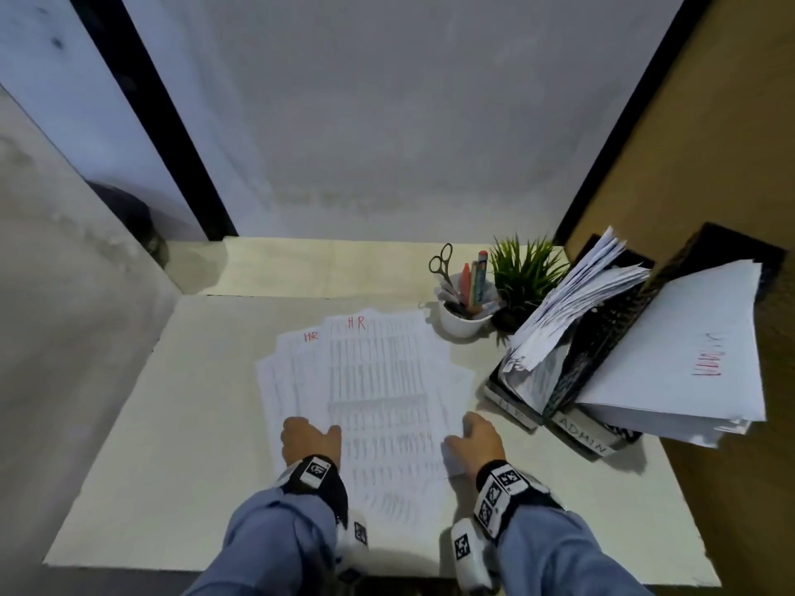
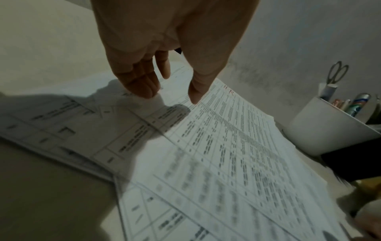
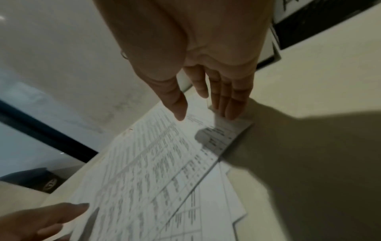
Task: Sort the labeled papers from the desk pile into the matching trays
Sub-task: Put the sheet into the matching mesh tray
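The fanned paper pile (image 1: 378,380) lies on the surface between both hands, straight relaxed fingers (image 2: 142,84) touching its side edges.

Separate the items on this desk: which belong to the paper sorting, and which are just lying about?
Part of the job:
- pile of papers, top sheets marked HR in red
- ADMIN tray
- second tray, label unreadable
- left hand and right hand, both on the pile

Lying about:
- white cup with scissors and pens
- potted plant
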Motion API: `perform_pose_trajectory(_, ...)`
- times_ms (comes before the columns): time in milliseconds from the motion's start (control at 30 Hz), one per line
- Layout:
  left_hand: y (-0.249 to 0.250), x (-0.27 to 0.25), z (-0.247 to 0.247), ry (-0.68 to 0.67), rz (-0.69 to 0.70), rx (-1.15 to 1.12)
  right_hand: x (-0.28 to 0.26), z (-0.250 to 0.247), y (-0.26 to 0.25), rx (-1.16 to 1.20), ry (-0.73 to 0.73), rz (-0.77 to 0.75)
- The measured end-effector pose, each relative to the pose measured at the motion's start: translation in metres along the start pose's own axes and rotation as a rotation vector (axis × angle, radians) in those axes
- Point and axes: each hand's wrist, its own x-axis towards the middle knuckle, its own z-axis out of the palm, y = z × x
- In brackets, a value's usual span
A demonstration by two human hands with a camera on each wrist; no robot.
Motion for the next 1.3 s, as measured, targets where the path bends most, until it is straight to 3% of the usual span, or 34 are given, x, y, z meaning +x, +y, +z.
perform_pose_trajectory(100,0.001,0.003,-0.004,-0.095,-0.03,0.017,0.001,0.016,-0.001,0.014,0.012,0.071)
perform_pose_trajectory(200,-0.003,0.005,-0.008,-0.195,0.078,0.099,0.002,0.027,-0.002,0.093,-0.021,0.106)
perform_pose_trajectory(333,-0.011,0.001,-0.016,-0.113,0.337,-0.043,0.005,0.028,-0.006,0.153,-0.027,0.168)
perform_pose_trajectory(433,-0.022,0.003,-0.026,-0.095,0.422,-0.081,0.004,0.025,-0.009,0.215,-0.016,0.191)
perform_pose_trajectory(600,-0.029,-0.001,-0.046,-0.144,0.324,-0.32,0.011,0.025,-0.008,0.339,-0.017,0.2)
perform_pose_trajectory(733,-0.024,-0.005,-0.057,-0.313,0.226,-0.487,0.013,0.024,-0.012,0.661,-0.053,0.264)
perform_pose_trajectory(833,-0.022,-0.004,-0.057,-0.417,0.189,-0.414,0.022,0.018,-0.014,0.771,-0.006,0.458)
perform_pose_trajectory(933,-0.023,0.0,-0.056,-0.491,0.221,-0.234,0.025,0.019,-0.011,0.852,-0.004,0.418)
perform_pose_trajectory(1033,-0.016,0.008,-0.059,-0.574,0.248,-0.036,0.025,0.012,-0.006,0.788,0.02,0.391)
perform_pose_trajectory(1100,-0.009,0.018,-0.058,-0.501,0.225,0.002,0.027,0.006,0.0,0.783,0.086,0.412)
perform_pose_trajectory(1200,-0.006,0.041,-0.044,-0.302,0.152,-0.114,0.025,0.004,0.008,0.841,0.124,0.438)
perform_pose_trajectory(1300,-0.002,0.056,-0.025,-0.253,0.075,-0.207,0.022,0.003,0.009,0.846,0.095,0.422)
